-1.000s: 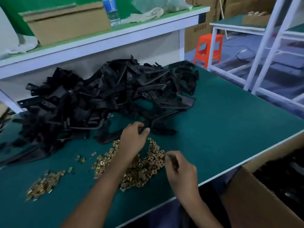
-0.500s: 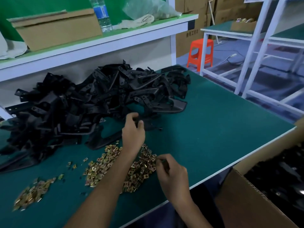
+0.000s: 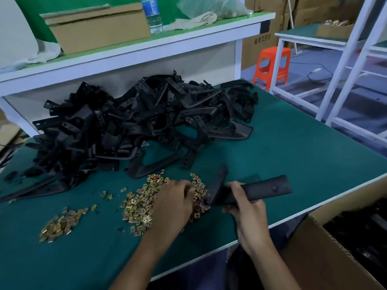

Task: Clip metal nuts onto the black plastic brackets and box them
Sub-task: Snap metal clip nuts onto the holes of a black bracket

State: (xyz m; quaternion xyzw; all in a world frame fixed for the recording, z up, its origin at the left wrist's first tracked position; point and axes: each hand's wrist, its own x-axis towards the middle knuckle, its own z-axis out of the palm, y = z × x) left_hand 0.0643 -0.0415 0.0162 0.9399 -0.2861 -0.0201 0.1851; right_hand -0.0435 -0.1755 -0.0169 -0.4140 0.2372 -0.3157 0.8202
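A big heap of black plastic brackets (image 3: 134, 126) lies at the back of the green table (image 3: 303, 155). In front of it is a pile of gold metal nuts (image 3: 142, 201), with a smaller pile of nuts (image 3: 60, 225) to the left. My right hand (image 3: 245, 210) grips one L-shaped black bracket (image 3: 266, 188) just above the table, right of the main nut pile. My left hand (image 3: 173, 206) lies on that pile, fingers curled down by the bracket's corner; its fingertips are blurred. An open cardboard box (image 3: 314, 248) with black parts inside stands at the lower right.
A white shelf (image 3: 146, 53) behind the table carries a cardboard box (image 3: 98, 28), a water bottle (image 3: 152, 13) and a cloth. An orange stool (image 3: 272, 65) and white metal frames (image 3: 345, 65) stand to the right, beyond the table's edge.
My left hand came back from the bracket heap to the nut pile. A black bracket is now at the front, held in my right hand, which earlier pinched at the nuts.
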